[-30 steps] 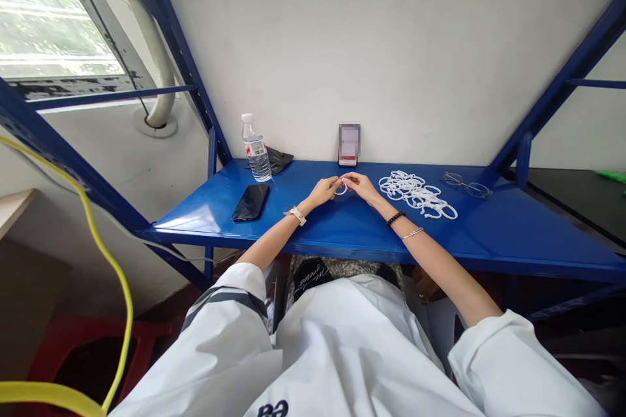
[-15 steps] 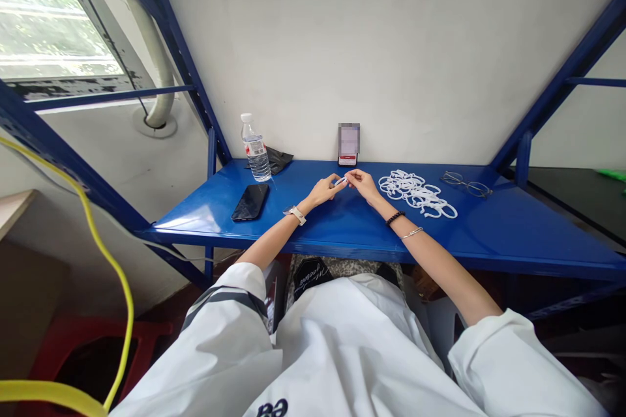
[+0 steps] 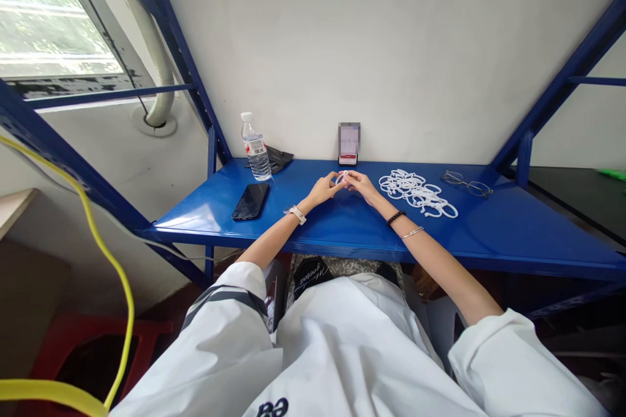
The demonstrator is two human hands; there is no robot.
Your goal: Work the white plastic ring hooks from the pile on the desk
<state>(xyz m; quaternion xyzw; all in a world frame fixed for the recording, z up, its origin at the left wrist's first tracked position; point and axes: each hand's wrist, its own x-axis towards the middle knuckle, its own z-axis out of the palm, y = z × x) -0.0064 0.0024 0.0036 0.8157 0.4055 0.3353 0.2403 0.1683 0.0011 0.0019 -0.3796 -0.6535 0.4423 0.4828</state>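
Observation:
My left hand (image 3: 323,189) and my right hand (image 3: 360,184) meet over the middle of the blue shelf (image 3: 313,225). Both pinch one small white plastic ring (image 3: 341,177) between their fingertips, a little above the shelf surface. A heap of several more white rings (image 3: 417,193) lies on the shelf just right of my right hand. My left wrist wears a white watch, my right wrist a dark bead bracelet and a thin bangle.
A black phone (image 3: 251,201) lies flat at the left, with a water bottle (image 3: 255,148) and a dark pouch (image 3: 278,159) behind it. A small card stand (image 3: 349,143) leans on the wall. Glasses (image 3: 466,185) lie at the right. A yellow hose (image 3: 105,254) hangs at left.
The hands have turned the ring between their fingers and drawn closer together; it now sits slightly higher and nearer the wall. Nothing else on the shelf has moved.

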